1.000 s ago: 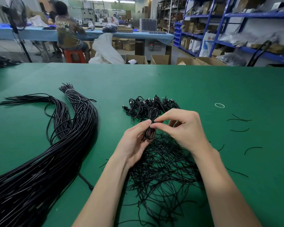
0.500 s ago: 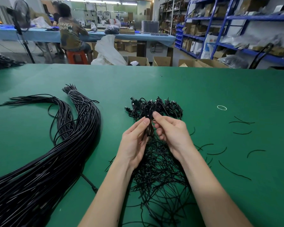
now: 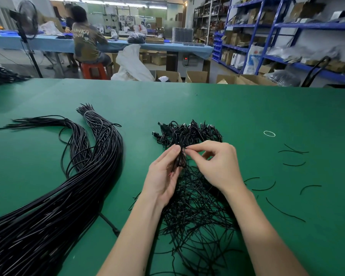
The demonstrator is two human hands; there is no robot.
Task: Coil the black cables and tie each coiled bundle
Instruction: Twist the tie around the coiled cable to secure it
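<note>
Shifted since half a second ago: right hand (image 3: 217,166) now curled, pinching at top of coiled cable (image 3: 180,159). Left hand (image 3: 163,176) grips coil upright, long axis vertical, above tie pile (image 3: 197,212). Tie itself too thin to see; waist lies just left of right fingertips.

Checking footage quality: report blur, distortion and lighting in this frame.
Head view: wide-angle bend curves the green table far edge and shelves; right hand fingertips slightly motion-blurred at the coiled cable; left hand sharp; even overhead light, soft shadows.
</note>
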